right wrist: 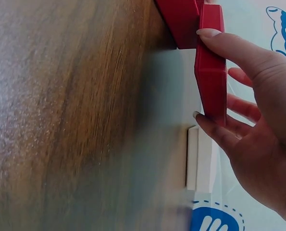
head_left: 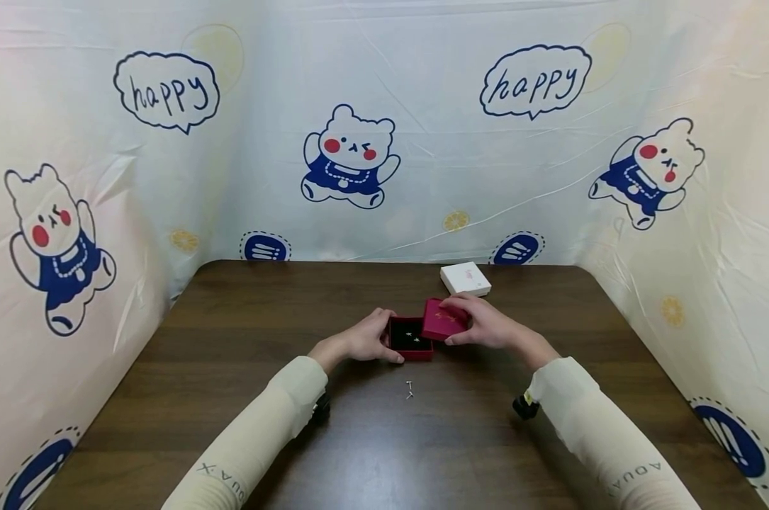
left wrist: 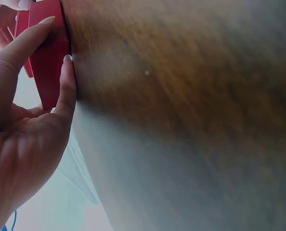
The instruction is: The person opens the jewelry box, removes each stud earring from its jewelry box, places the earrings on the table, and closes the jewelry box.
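Head view only: small shiny pieces (head_left: 417,339) on black insert (head_left: 399,341) | Left hand (head_left: 363,338): gripping red box (head_left: 412,356) between thumb and fingers | Right hand (head_left: 488,323): pinching red lid (head_left: 440,324) between thumb and fingertips

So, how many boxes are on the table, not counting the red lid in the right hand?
2. The open red box is held by the left hand; the white box lies behind the right hand, near the back of the table. No others show.

It's bright in here, soft glare on the tabletop (head_left: 384,435) nearer than the left hand (head_left: 365,339); the left wrist view blurs the wood.
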